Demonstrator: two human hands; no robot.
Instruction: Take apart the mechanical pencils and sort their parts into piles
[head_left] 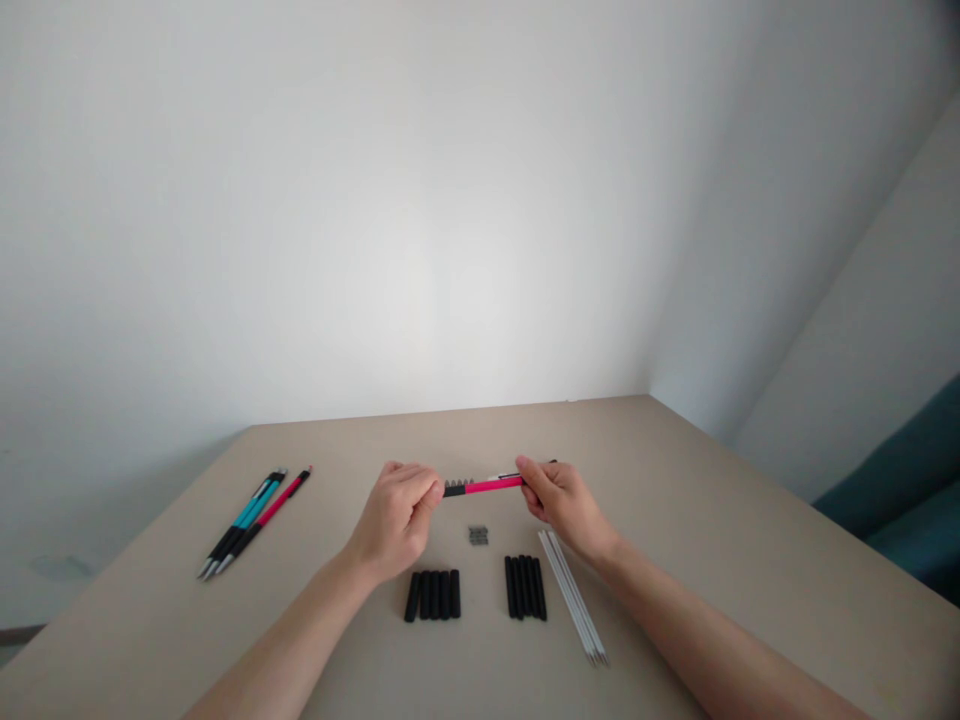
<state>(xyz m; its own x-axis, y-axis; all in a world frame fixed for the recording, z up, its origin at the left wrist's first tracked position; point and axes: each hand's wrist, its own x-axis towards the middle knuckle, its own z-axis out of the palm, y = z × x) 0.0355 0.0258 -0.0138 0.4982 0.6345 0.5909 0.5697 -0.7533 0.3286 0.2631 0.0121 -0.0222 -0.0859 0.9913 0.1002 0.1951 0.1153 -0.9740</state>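
A pink pen (491,485) with a black grip section is held nearly level above the middle of the table. My left hand (397,515) is closed around its black end, hiding the tip. The fingers of my right hand (559,500) pinch the other end, where a dark piece sticks out beyond them. Just behind the pen, a row of small grey metal pieces (459,483) shows partly. Below it lie a few small springs (478,535), several black grips (435,595), several thinner black tubes (526,588) and several white ink refills (574,600) beside my right wrist.
On the left side of the beige table (330,640) lie blue pens (246,515) and a pink pen (274,508), side by side at a slant. A white wall (435,220) rises behind the table. Teal cloth (900,500) hangs at the right edge.
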